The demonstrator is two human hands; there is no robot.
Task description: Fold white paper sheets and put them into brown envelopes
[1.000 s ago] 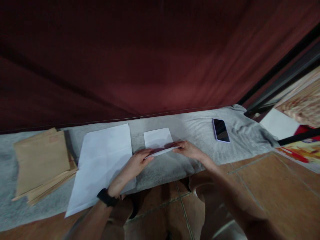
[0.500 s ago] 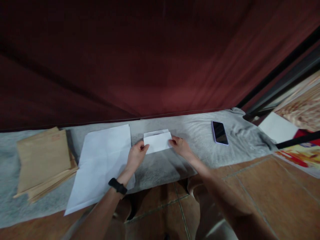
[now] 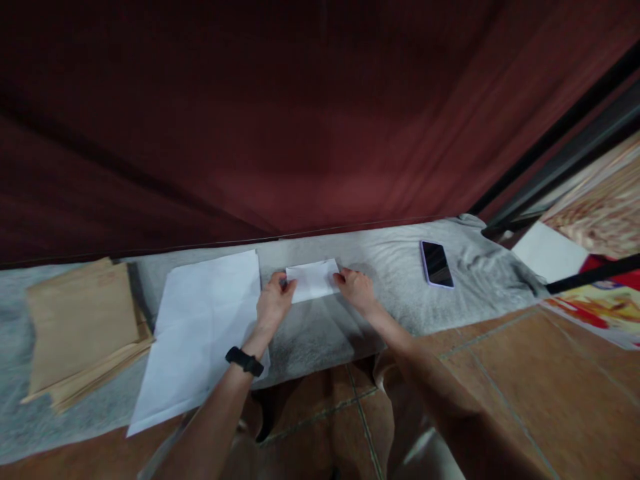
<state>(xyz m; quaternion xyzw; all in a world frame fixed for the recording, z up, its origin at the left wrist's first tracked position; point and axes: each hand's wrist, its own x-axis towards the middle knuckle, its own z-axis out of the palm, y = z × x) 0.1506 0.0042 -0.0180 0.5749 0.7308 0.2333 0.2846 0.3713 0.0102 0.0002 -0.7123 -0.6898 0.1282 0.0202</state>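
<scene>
A folded sheet of white paper [image 3: 314, 281] lies near the middle of the grey cloth, between my two hands. At its left end, my left hand [image 3: 275, 299] pinches the edge between thumb and fingers; a black band is on that wrist. My right hand [image 3: 354, 287] grips the opposite end, thumb on top of the paper. Left of my left hand are large white paper sheets [image 3: 205, 327], creased and lying flat, partly under my left forearm.
A stack of brown envelopes [image 3: 83, 320] lies at the far left. To the right rests a phone [image 3: 437, 265] in a purple case. The grey cloth [image 3: 390, 260] meets a dark red curtain [image 3: 310, 133] behind. Brown tiles [image 3: 565, 373] cover the floor.
The upper fold of the paper has come down, so its layers now lie closer together and flatter. Both hands still hold its ends; the view has shifted slightly.
</scene>
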